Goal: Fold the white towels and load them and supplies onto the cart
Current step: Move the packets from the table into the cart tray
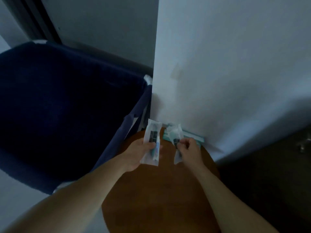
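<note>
A flat white packet (151,140) is held in the grip of the left hand (134,153), with the fingers curled round its lower half. A second packet (175,137), crumpled, is pinched in the grip of the right hand (190,150). Both are held over the far edge of the round brown desk (159,190), near a teal box (193,136) that lies against the white wall (218,64). A dark blue fabric bin (58,106) is seen beside the desk at left.

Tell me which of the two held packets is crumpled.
The right packet, pinched by the right hand: its top is bunched, while the left packet in the left hand is flat.
</note>
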